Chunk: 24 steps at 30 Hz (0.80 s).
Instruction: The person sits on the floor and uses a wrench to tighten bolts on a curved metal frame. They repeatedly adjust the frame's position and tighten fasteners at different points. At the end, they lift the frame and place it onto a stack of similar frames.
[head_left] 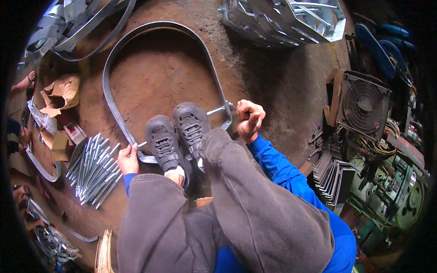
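A large grey metal strap bent into a hoop (107, 86) lies on the floor around the toes of my shoes. A thin threaded rod (215, 110) crosses its near end, with its middle hidden behind the shoes. My left hand (128, 159) is closed, its fingers pinching the strap's left side near the rod's left end. My right hand (250, 120) is curled closed just outside the hoop's right side, beside the rod's right end. Something small and dark shows between that hand and the strap; I cannot make out what the fingers hold.
A pile of threaded rods (95, 172) lies left of my left hand, near torn cardboard boxes (61, 93). Bent metal straps (86, 32) are heaped far left, formed metal brackets (273, 20) far right. Right are a fan (364, 102) and stacked angled plates (331, 176). Other people's limbs show far left.
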Tool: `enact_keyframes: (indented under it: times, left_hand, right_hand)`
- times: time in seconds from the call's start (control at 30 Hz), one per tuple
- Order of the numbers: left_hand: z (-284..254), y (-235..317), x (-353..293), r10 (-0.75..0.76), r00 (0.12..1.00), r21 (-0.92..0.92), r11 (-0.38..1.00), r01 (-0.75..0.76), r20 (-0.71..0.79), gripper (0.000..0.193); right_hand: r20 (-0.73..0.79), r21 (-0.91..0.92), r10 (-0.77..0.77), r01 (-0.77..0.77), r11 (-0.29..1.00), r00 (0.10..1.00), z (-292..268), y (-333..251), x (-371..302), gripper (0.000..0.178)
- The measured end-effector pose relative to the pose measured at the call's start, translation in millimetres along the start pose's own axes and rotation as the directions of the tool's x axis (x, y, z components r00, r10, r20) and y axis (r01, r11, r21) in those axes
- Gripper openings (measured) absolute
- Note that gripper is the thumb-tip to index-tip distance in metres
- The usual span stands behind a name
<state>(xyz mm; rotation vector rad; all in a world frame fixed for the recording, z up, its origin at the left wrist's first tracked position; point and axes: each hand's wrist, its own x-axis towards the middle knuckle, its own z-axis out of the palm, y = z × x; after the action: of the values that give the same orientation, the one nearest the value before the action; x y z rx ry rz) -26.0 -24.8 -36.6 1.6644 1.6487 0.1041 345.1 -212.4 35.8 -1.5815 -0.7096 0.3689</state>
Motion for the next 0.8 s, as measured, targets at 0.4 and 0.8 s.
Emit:
enact_keyframes:
  times: [0.4, 0.8]
  left_hand:
    - [-0.4, -3.0, 10.0, -0.023, 0.991, 0.076, 0.997, 0.013, 0.130, 0.044]
    - [-2.3, -52.4, 17.8, -0.172, 0.948, -0.293, 0.923, 0.250, 0.268, 0.031]
  right_hand:
    - [-0.311, -0.418, 0.367, -0.473, 0.775, 0.877, 34.9, 82.4, 157.0, 0.064]
    - [0.376, 0.424, 0.464, -0.594, 0.683, 0.802, 178.9, -87.1, 113.3, 0.056]
